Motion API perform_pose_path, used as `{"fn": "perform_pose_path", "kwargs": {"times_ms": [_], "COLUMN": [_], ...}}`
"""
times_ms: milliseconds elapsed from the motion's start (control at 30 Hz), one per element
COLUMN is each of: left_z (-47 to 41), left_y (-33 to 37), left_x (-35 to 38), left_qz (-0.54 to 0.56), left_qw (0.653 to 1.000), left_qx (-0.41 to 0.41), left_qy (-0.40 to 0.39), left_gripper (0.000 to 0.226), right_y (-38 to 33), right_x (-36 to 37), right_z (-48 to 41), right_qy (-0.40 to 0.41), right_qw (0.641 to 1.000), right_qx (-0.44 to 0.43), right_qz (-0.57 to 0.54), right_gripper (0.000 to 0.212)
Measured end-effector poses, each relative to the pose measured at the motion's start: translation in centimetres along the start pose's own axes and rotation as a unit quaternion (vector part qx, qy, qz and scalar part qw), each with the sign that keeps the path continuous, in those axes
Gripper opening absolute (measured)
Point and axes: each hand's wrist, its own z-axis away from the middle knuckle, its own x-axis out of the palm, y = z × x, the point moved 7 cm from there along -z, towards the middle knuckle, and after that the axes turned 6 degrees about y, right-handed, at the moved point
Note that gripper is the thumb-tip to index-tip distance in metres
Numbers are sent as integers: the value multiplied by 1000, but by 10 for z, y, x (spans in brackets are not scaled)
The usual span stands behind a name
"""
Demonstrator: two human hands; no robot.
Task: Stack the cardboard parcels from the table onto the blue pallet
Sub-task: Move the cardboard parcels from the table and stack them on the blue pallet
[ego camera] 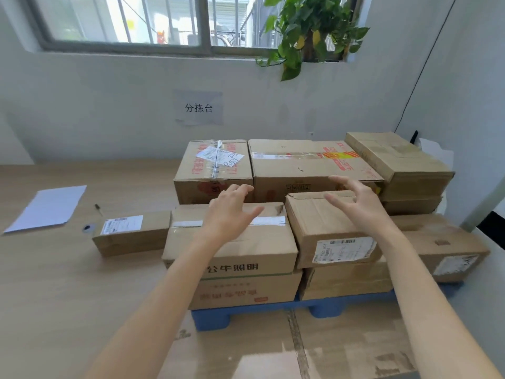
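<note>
On the blue pallet (216,321), cardboard parcels (308,165) stand stacked in layers. One small parcel (131,232) lies on the table (54,283), just beside the stack. Left hand (232,212) and right hand (355,203) are held over the front parcels, fingers spread, gripping nothing.

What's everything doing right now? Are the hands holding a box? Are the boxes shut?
Left hand, open, fingers spread above a taped box, holding nothing.
Right hand, open, fingers spread, holding nothing.
Small parcel, sealed, lying on the table.
Pallet, loaded with closed boxes in layers.
Paper, lying flat on the table.
</note>
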Motion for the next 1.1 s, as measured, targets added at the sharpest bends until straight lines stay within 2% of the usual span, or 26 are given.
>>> {"fn": "perform_pose_path", "kwargs": {"times_ms": [167, 400, 633, 733, 867, 1033, 1100], "left_z": [3, 7, -8, -18, -26, -21, -17], "left_y": [-74, -214, -353, -405, -468, -533, -558], "left_x": [-51, -110, -136, -132, -111, -62, -39], "left_qz": [18, -6, 5, -3, -12, -27, -13], "left_qw": [997, 991, 984, 981, 977, 967, 960], "left_qx": [-64, -117, -174, -190, -212, -251, -270], "left_qy": [46, 68, 45, 25, 5, -48, -69], "left_gripper": [46, 41, 42, 46, 54, 75, 93], "right_y": [-72, -172, -250, -248, -207, -138, -109], "right_x": [79, 232, 388, 446, 509, 560, 577], "right_z": [-13, -23, -33, -44, -53, -49, -44], "right_qy": [-29, -84, -126, -147, -175, -206, -216], "right_qw": [998, 989, 984, 986, 984, 970, 961], "right_qx": [-53, -100, -116, -78, 6, 97, 139], "right_qz": [-15, -67, -51, -14, 30, 80, 98], "right_gripper": [47, 41, 44, 48, 55, 81, 98]}}
